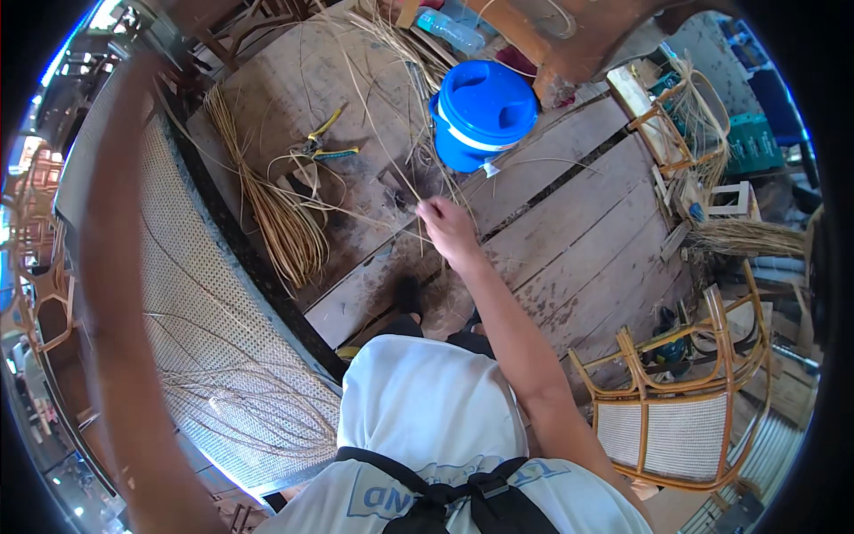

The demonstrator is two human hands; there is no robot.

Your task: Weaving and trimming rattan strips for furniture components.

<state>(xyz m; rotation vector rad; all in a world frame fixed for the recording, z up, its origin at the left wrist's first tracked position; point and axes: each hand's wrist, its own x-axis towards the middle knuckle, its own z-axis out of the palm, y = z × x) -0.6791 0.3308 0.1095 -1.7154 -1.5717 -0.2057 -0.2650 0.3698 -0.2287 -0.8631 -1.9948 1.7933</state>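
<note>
My right hand (447, 230) is closed in front of me over the wooden floor, its fingers pinched on a thin cane strand (378, 125) that runs up toward the far side. My left arm stretches far out on the left; the left hand (147, 76) is smeared by motion, near the far end of a woven cane panel (213, 303), and its fingers cannot be made out. Loose cane strands (240, 400) lie across the panel's near part. Between panel and right hand rest a bundle of cane (280, 222) and yellow-handled pliers or cutters (327, 147).
A blue water jug (487, 111) stands beyond my right hand, with a clear plastic bottle (451, 33) behind it. A rattan chair (672, 418) with woven panels is at the right. More cane bundles (747, 238) and a green box (754, 142) lie farther right. A dark gap crosses the floorboards.
</note>
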